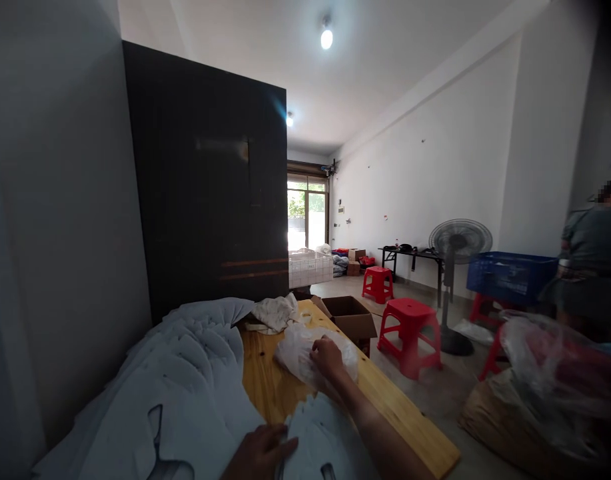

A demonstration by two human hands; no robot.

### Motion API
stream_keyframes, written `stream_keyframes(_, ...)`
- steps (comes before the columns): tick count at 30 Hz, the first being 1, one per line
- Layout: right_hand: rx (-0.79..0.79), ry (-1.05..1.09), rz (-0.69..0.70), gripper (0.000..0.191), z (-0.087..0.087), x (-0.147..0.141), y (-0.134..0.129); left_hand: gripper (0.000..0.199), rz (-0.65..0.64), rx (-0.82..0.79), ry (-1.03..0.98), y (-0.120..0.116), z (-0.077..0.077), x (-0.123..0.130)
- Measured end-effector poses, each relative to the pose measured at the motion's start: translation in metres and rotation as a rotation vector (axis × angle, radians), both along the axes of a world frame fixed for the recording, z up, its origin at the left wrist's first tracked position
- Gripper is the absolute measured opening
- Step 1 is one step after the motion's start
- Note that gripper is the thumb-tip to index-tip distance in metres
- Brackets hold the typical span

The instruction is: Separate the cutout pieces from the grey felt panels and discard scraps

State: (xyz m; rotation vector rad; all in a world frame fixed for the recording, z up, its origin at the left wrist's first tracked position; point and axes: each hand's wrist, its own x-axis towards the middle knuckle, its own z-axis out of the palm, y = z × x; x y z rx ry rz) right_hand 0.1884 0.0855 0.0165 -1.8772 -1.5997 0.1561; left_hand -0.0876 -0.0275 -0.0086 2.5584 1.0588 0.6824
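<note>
My right hand [328,357] is over a crumpled clear plastic bag [292,350] on the wooden table. Its fingers are curled together, and whatever they pinch is too small or hidden to make out. Near the bottom edge, my left hand [262,453] rests on a small pile of white cut sheets [320,427], its fingers stretched over their left edge. A large fanned heap of similar white sheets [195,387], some with dark printed shapes, spreads across the left side of the table.
The wooden tabletop [405,420] ends at a right edge. A whitish cloth [275,313] lies at its far end, near an open cardboard box [348,310]. Beyond stand red stools [410,327], a fan [460,240], a blue crate [510,273] and a person [590,260].
</note>
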Motion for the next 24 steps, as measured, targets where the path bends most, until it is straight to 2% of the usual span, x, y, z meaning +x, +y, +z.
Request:
stream_keyframes(5,0.115,0.098,-0.008,0.02,-0.001,-0.004,0.0,0.047,-0.001,-0.008,-0.002,-0.002,0.003,0.002)
stream_keyframes(8,0.211,0.159,0.012,0.013,0.008,-0.001,-0.001,0.046,0.037,-0.014,-0.025,-0.006,0.005,0.002)
stream_keyframes(11,0.282,0.203,0.031,0.022,0.022,0.005,-0.006,0.042,0.071,-0.036,-0.056,-0.01,0.01,0.002)
stream_keyframes(14,0.28,0.216,0.04,0.025,0.031,0.01,-0.011,0.039,0.098,-0.073,-0.08,-0.013,0.016,0.003)
stream_keyframes(18,0.187,0.226,0.008,0.005,0.034,0.007,-0.013,0.041,0.114,-0.116,-0.089,-0.015,0.027,0.004)
stream_keyframes(20,0.172,0.257,-0.022,0.006,0.037,0.0,-0.013,0.04,0.115,-0.137,-0.09,-0.015,0.031,0.005)
stream_keyframes(24,0.321,0.385,-0.025,0.016,0.056,-0.013,-0.019,0.04,0.131,-0.176,-0.109,-0.011,0.035,0.012)
